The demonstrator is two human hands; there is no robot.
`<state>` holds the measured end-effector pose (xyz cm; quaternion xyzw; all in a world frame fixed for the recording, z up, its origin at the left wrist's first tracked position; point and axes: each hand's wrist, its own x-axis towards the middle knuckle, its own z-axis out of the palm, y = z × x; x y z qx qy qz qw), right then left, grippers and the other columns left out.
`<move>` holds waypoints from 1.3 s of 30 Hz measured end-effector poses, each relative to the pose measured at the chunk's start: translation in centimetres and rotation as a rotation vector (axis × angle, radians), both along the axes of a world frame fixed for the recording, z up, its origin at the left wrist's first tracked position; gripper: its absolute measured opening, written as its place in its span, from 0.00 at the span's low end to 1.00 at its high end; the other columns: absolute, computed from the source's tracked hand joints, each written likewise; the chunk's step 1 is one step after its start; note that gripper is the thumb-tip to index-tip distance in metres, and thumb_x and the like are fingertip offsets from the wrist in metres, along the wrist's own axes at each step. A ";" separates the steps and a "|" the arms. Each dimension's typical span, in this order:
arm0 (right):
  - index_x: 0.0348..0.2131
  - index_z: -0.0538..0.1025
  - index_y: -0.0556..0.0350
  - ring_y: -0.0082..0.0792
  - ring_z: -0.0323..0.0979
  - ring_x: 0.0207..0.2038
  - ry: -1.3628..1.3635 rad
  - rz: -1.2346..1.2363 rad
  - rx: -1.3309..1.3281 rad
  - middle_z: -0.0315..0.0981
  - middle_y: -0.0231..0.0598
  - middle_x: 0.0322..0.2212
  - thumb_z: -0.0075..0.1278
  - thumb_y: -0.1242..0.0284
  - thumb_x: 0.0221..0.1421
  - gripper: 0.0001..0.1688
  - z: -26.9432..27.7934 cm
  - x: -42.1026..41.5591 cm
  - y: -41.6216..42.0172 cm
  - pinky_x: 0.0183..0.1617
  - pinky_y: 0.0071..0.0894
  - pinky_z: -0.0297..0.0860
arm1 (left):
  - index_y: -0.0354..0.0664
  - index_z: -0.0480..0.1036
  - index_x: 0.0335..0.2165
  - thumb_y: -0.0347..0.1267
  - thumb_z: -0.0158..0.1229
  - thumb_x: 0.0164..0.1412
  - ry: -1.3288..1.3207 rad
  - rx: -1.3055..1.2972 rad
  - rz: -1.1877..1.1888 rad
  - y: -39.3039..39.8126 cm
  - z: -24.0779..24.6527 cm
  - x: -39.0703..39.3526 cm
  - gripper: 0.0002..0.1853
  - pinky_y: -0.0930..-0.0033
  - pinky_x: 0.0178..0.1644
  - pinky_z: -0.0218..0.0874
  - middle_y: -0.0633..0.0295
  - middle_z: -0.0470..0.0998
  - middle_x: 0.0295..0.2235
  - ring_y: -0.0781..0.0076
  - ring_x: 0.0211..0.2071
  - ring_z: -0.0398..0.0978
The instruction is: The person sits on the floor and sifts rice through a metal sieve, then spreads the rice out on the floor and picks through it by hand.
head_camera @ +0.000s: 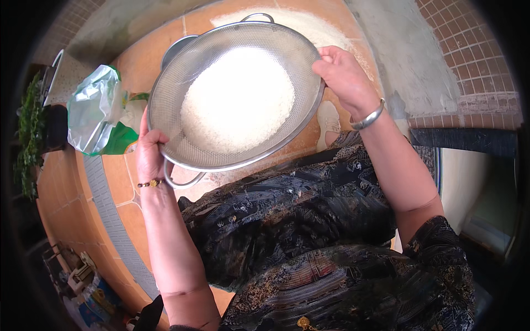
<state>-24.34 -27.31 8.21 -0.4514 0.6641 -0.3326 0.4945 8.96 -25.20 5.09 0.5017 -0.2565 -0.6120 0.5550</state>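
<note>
Between my two hands is a wide metal mesh sieve point(165, 99) with a steel rim and loop handles, tilted above the floor. White grains that look like rice point(244, 99) are heaped in it, overexposed at the middle. My left hand point(150, 151) grips the rim at the lower left, thumb on top, beside one loop handle. At the upper right, my right hand point(341, 76) clasps the opposite rim with its fingers curled. Behind the sieve, pale powder or fine grains point(319, 27) lie spread on the tiles. The sieve covers part of that spread.
Left of the sieve stands an opened clear and green plastic bag point(95, 111). The edge of a round grey vessel point(172, 51) peeks out behind the rim. Orange floor tiles point(120, 178) surround me, with a concrete ledge point(397, 53) at right and green plants point(29, 136) at far left.
</note>
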 end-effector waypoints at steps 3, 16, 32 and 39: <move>0.41 0.64 0.74 0.39 0.71 0.41 0.241 -0.151 -0.264 0.72 0.54 0.34 0.47 0.78 0.44 0.22 -3.4 0.2 -0.5 0.43 0.31 0.66 | 0.41 0.55 0.56 0.13 0.37 0.39 -0.064 -0.011 0.047 0.2 -1.6 -1.9 0.40 0.80 0.38 0.60 0.58 0.64 0.50 0.70 0.42 0.66; 0.42 0.63 0.73 0.35 0.72 0.33 0.126 0.027 -0.346 0.71 0.50 0.30 0.45 0.78 0.45 0.22 -2.9 2.9 1.2 0.40 0.28 0.67 | 0.42 0.54 0.56 0.14 0.36 0.39 -0.182 -0.011 0.104 1.1 2.3 1.3 0.40 0.69 0.44 0.65 0.52 0.63 0.49 0.61 0.46 0.66; 0.43 0.65 0.69 0.26 0.71 0.31 -0.032 0.027 -0.395 0.74 0.42 0.30 0.43 0.81 0.48 0.19 -2.5 0.0 -1.0 0.36 0.22 0.67 | 0.31 0.67 0.29 0.18 0.46 0.37 0.235 0.401 -0.044 6.6 -2.4 -1.8 0.13 0.70 0.35 0.62 0.58 0.69 0.28 0.67 0.29 0.67; 0.36 0.73 0.57 0.41 0.71 0.33 0.622 0.395 -0.876 0.72 0.42 0.28 0.52 0.73 0.47 0.14 -0.2 3.8 1.4 0.38 0.35 0.67 | 0.28 0.66 0.35 0.16 0.44 0.37 0.081 0.229 -0.010 7.9 -1.2 -3.2 0.19 0.71 0.35 0.59 0.59 0.69 0.30 0.71 0.31 0.66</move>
